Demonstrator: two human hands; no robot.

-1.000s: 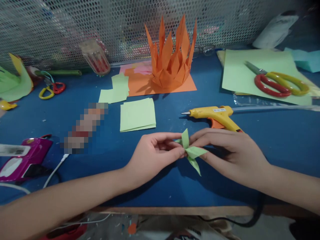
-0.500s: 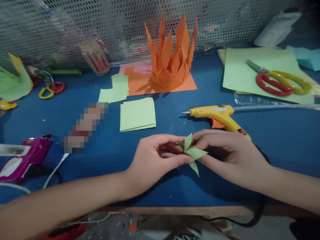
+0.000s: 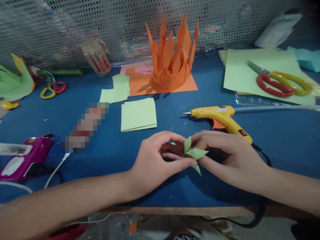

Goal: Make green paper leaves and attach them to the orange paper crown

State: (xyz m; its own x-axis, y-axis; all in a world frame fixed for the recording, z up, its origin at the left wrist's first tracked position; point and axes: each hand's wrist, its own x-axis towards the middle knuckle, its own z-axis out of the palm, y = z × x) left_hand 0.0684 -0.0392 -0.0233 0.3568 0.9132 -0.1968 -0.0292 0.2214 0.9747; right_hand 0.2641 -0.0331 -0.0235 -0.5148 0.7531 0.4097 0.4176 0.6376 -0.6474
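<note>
Between my two hands is a small folded paper piece, light green, with several pointed tips spread outward. My left hand pinches it from the left, thumb at the near side. From the right, my right hand closes on it with thumb and fingertips; part of the paper is hidden behind the fingers. Just beyond my right hand lies a yellow hot glue gun with an orange trigger, nozzle pointing left. A stack of light green paper squares lies farther off, left of the glue gun.
An orange folded-paper crown shape stands on orange paper at the back. Large red-and-yellow scissors rest on green sheets at right. Small scissors, a jar and a purple power strip are at left. A metal mesh borders the back.
The view has shifted slightly, so things sit a little farther right. Both hands keep hold of the green paper piece; the left fingers have moved slightly and the right hand uncovers more of the glue gun's handle.
</note>
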